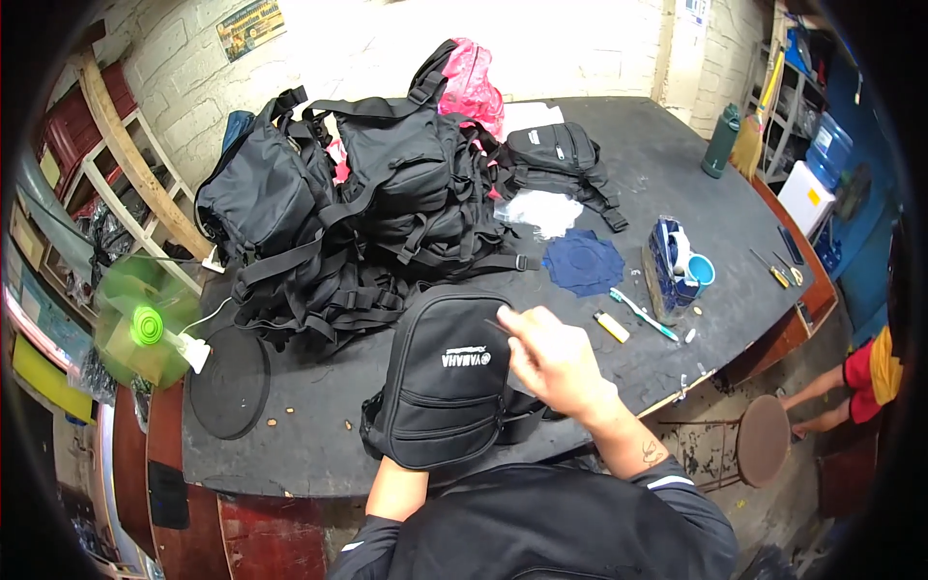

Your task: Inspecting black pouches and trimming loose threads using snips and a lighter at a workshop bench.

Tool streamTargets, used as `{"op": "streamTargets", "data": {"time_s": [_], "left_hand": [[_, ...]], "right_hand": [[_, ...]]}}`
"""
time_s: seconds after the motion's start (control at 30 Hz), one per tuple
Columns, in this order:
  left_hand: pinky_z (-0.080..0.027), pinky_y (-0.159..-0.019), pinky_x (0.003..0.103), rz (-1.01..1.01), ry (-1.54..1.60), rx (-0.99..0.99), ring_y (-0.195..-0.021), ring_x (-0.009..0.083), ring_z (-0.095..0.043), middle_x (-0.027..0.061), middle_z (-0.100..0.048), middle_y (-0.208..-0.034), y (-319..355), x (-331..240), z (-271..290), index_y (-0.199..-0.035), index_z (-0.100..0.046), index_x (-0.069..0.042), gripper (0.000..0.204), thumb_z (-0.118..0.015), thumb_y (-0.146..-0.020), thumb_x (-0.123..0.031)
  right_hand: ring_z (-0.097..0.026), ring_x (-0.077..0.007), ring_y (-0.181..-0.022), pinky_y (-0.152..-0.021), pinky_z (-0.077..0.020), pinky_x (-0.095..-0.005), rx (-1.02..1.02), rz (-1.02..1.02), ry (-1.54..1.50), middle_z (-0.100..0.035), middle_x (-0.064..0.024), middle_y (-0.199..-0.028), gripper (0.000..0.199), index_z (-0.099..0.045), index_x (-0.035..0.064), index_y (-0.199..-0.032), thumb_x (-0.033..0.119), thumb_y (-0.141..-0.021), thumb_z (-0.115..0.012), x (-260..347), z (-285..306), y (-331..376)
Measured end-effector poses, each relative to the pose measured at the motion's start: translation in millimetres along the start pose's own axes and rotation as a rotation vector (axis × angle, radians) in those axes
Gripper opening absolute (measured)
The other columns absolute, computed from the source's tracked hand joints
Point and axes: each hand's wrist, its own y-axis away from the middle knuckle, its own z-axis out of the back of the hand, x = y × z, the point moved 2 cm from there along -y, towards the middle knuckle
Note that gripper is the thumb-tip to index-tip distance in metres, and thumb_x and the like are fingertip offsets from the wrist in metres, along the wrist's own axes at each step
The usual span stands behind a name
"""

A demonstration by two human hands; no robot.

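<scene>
bag: small black sling bag at near edge of worktop, propped upright.
R hand: pinching thin tool at bag's top edge.
L hand: hidden behind bag, grip unclear.
tip: brace bag firm, work slow w/ tool.

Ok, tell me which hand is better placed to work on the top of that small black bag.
Right. The right hand hovers over the upper edge of the small black bag, fingers pinched together, apparently on something thin. The left hand is hidden beneath the bag, seemingly supporting it.

Head cam, fisheye, looks steeply down, close over worktable
</scene>
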Motion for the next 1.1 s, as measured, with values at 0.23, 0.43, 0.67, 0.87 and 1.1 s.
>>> {"op": "streamTargets", "data": {"time_s": [0.23,0.43,0.67,0.87,1.1], "left_hand": [[-0.022,-0.111,0.033,0.060,0.332,-0.014,-0.131,0.0185,-0.033,0.0109,-0.035,-0.141,5.0,1.6,-4.0,-0.139,-0.029,-0.003,0.051,-0.039,-0.094,-0.026],[-0.022,-0.111,0.032,0.122,0.655,-0.032,-0.131,0.0183,-0.032,0.0110,-0.035,-0.141,7.4,-1.0,-2.4,-0.139,-0.028,-0.002,0.050,-0.039,-0.095,-0.024],[-0.022,-0.111,0.031,0.169,0.758,-0.020,-0.131,0.0182,-0.032,0.0111,-0.035,-0.142,11.7,-12.9,2.5,-0.139,-0.027,-0.001,0.050,-0.039,-0.095,-0.023],[-0.021,-0.111,0.030,0.177,0.434,0.047,-0.132,0.0180,-0.031,0.0112,-0.034,-0.142,8.4,-22.4,7.5,-0.139,-0.027,-0.001,0.050,-0.039,-0.095,-0.022],[-0.020,-0.112,0.030,0.185,0.058,0.117,-0.132,0.0178,-0.031,0.0114,-0.033,-0.143,8.3,-32.2,16.7,-0.139,-0.027,0.000,0.049,-0.039,-0.095,-0.021]], "right_hand": [[-0.058,-0.0233,-0.058,-0.052,-0.0465,-0.0315,-0.043,0.078,0.113,-0.058,-0.0092,-0.081,0.036,-0.060,0.0019,-0.108,-0.002,-0.072,-0.065,1.0,-3.8,-4.8],[-0.056,-0.0231,-0.056,-0.050,-0.0450,-0.0315,-0.012,-0.037,0.232,-0.056,-0.0089,-0.078,0.037,-0.060,0.0029,-0.109,-0.002,-0.072,-0.066,-10.0,-6.2,1.8],[-0.056,-0.0227,-0.056,-0.050,-0.0444,-0.0317,-0.041,0.050,0.188,-0.055,-0.0085,-0.078,0.038,-0.061,0.0044,-0.107,-0.002,-0.071,-0.067,3.1,-2.1,-3.3],[-0.055,-0.0229,-0.056,-0.050,-0.0440,-0.0331,0.013,-0.069,0.278,-0.055,-0.0078,-0.079,0.038,-0.060,0.0052,-0.110,0.002,-0.073,-0.066,-6.7,-7.7,1.1],[-0.053,-0.0227,-0.056,-0.051,-0.0423,-0.0329,0.043,-0.005,0.278,-0.056,-0.0066,-0.080,0.038,-0.060,0.0061,-0.110,0.003,-0.072,-0.067,2.0,3.2,-1.6]]}}
